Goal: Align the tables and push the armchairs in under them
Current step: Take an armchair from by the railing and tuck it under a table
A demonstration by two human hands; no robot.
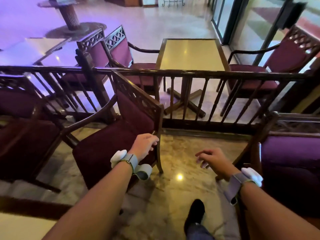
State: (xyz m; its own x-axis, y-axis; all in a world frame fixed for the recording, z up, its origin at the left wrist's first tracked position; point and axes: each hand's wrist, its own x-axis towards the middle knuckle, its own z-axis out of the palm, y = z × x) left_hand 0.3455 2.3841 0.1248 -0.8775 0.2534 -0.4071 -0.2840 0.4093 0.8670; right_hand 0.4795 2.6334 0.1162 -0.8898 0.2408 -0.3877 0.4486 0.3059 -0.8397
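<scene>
A dark wooden armchair [110, 135] with a maroon seat and lattice back stands in front of me, left of centre, its back turned to the right. My left hand [144, 146] is closed around the back post of this armchair, near the seat's corner. My right hand [213, 161] hovers over the floor with fingers spread and holds nothing. A second armchair [292, 163] with a purple seat stands at the right edge. A pale table corner [19, 226] shows at the bottom left.
A dark wooden railing [190, 73] with spindles crosses the view. Beyond it stand a beige-topped table [190, 54] on a cross base and several maroon armchairs [270, 66]. Another armchair [22, 135] sits at far left. My black shoe [194, 215] is on the marble floor.
</scene>
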